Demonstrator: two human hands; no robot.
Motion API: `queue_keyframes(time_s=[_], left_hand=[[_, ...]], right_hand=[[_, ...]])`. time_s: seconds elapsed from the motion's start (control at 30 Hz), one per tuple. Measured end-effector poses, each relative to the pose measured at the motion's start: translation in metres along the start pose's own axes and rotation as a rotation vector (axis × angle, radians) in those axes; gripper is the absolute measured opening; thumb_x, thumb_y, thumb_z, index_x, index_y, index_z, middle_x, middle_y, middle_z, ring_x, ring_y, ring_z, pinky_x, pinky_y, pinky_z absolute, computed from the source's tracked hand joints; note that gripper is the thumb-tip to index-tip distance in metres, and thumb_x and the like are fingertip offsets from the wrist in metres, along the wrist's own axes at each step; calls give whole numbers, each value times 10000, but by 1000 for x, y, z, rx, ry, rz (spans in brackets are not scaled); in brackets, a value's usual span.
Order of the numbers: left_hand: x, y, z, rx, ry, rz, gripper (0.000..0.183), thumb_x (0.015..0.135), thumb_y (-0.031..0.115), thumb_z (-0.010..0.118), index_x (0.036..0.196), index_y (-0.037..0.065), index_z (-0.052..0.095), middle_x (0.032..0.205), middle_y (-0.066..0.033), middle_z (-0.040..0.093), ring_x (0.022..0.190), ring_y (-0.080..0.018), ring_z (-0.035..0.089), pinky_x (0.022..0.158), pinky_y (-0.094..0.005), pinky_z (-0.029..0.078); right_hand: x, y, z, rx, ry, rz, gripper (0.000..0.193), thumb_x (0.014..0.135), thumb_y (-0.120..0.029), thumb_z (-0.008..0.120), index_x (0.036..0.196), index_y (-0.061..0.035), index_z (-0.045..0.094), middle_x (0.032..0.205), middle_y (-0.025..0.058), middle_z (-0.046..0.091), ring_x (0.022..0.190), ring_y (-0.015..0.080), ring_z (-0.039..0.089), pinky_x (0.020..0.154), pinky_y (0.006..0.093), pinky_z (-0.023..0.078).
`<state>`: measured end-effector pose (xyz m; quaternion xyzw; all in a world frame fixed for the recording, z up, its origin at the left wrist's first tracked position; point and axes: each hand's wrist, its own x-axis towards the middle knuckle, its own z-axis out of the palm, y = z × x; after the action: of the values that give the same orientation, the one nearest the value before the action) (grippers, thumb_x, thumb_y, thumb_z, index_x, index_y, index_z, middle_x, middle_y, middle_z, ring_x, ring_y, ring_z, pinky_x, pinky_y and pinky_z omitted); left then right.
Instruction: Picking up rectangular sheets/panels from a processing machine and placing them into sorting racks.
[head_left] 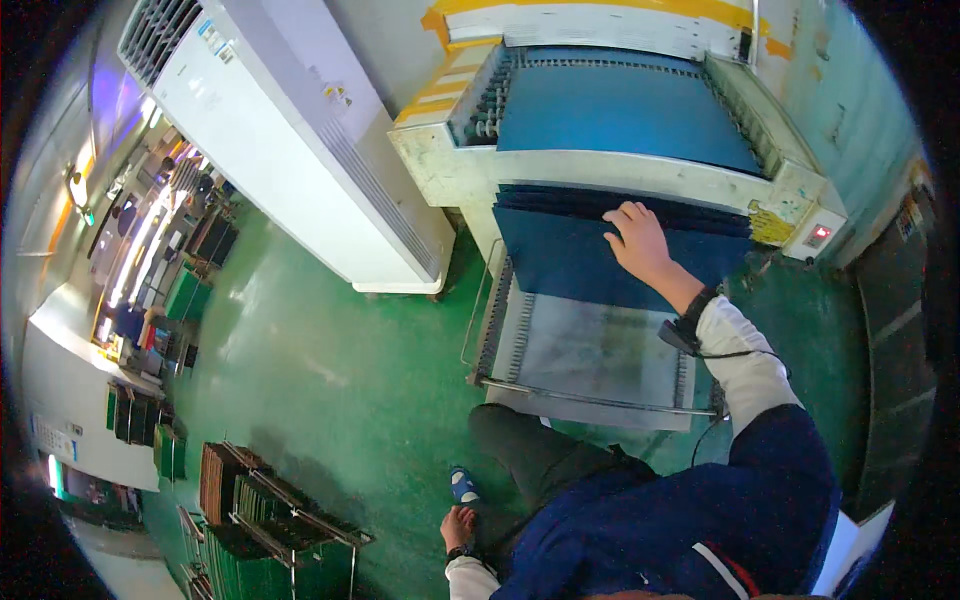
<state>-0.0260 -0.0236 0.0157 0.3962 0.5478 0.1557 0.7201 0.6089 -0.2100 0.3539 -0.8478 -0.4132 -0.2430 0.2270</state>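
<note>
A row of dark blue flat panels (570, 255) leans close together in a rack (600, 400) with toothed side rails, just in front of me. My right hand (642, 245) is at the top edge of the front panel, its fingers over the edge and its thumb on the near face. Hanging low beside my leg, my left hand (459, 525) has loosely bent fingers and nothing visible in it. Past the rack, a pale machine (440, 165) carries a brighter blue panel (620, 100) lying flat on its rollers.
A tall white floor-standing air conditioner (290, 150) stands to the left of the machine. On the green floor (310, 370) at lower left is a metal rack (290, 500) of upright green and brown boards. Dark cabinets (905, 330) line the right side.
</note>
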Motion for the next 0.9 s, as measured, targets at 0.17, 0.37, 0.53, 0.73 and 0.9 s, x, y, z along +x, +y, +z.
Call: queue_keyframes(time_s=[0.17, 0.37, 0.53, 0.73, 0.9], left_hand=[[16, -34, -39, 329, -28, 193, 262, 886, 150, 568, 1067, -24, 492, 1061, -216, 612, 938, -328, 634, 767, -375, 535], [5, -7, -11, -255, 117, -200, 335, 916, 211, 558, 1129, -39, 495, 1089, -232, 595, 927, -353, 630, 734, -386, 536], [6, -18, -16, 191, -24, 138, 314, 928, 196, 543, 1114, -54, 507, 1029, -234, 612, 869, -354, 640, 698, -388, 549], [6, -11, -12, -346, 104, -138, 280, 913, 148, 555, 1073, -78, 515, 970, -213, 629, 832, -336, 654, 718, -394, 566], [-9, -3, 0, -309, 182, -127, 322, 907, 145, 560, 1130, -80, 504, 974, -188, 630, 819, -293, 661, 703, -353, 569]], right_hand=[[33, -12, 30, -4, -122, 21, 193, 737, -194, 687, 838, -73, 575, 920, 114, 549, 939, 316, 543, 776, 436, 458], [17, 24, 39, -49, -290, 109, 185, 732, -199, 677, 813, -60, 587, 838, 145, 607, 850, 356, 600, 714, 472, 477], [33, 33, 37, -128, -487, 41, 236, 663, -257, 660, 821, -83, 683, 821, 152, 656, 820, 367, 633, 708, 482, 511], [48, 29, 33, -122, -574, 212, 405, 670, -353, 700, 916, -33, 661, 958, 192, 645, 949, 363, 605, 804, 466, 489], [45, 19, 30, -129, -534, 218, 403, 664, -298, 723, 947, -20, 655, 1012, 200, 637, 985, 366, 594, 831, 460, 478]])
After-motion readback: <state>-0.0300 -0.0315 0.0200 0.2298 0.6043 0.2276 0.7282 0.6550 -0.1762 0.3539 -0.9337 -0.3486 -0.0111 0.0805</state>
